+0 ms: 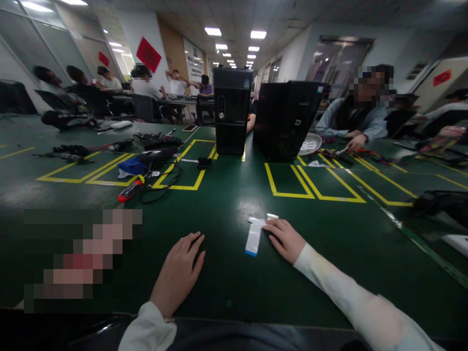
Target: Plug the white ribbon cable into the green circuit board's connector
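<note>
A white flat ribbon cable [253, 238] with a blue end lies on the green table in front of me, its upper part bent sideways. My right hand [287, 240] rests at the cable's upper end, palm down. Its fingertips touch or nearly touch the white strip, with thumb and fingers apart. To the left, my left hand [180, 270] lies flat on the table with fingers stretched out and nothing in them. Just beyond the right fingertips is a small pale piece [272, 216], perhaps part of the same cable.
Two black computer towers [231, 112] stand ahead. A red-and-black screwdriver [128, 191], a blue item [130, 166] and dark cables lie at left. Yellow tape outlines mark the green table [226, 204]. A co-worker [351, 117] handles wires beside a white basket [310, 144]. A pixelated patch covers the left foreground.
</note>
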`<state>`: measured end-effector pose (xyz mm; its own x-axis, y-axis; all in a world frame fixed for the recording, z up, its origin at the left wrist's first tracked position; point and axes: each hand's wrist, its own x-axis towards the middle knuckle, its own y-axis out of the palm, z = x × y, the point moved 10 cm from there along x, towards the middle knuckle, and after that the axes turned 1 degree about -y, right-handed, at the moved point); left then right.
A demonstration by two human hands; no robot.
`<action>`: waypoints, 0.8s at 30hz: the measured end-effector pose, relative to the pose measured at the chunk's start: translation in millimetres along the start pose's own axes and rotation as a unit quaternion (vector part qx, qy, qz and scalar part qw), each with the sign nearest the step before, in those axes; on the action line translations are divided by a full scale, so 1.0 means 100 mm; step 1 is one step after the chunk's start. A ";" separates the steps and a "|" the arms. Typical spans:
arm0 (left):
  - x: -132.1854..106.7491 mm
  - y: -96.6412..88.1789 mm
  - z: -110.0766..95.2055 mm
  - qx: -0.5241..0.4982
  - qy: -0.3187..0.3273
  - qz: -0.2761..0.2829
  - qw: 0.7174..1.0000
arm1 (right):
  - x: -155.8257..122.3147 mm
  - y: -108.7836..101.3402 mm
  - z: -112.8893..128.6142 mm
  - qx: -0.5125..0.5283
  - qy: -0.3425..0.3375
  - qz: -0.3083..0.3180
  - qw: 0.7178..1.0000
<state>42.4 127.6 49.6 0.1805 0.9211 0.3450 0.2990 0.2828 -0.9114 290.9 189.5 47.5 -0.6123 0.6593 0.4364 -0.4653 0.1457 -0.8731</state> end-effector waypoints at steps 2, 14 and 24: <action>0.00 0.01 0.02 0.001 -0.002 0.000 1.000 | 0.19 0.17 0.32 0.030 -0.032 0.015 0.999; 0.02 -0.03 0.22 -0.025 -0.061 -0.014 0.998 | 0.46 0.59 1.34 0.085 -0.134 0.089 0.983; 0.01 -0.01 0.20 -0.021 -0.056 -0.014 0.998 | 0.36 0.59 1.33 0.060 -0.120 0.166 0.977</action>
<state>23.3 133.5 46.5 0.0672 0.9378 0.3406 0.3418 0.2991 -0.8909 156.4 123.3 40.9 -0.8680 0.4609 0.1849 -0.2788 -0.1443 -0.9494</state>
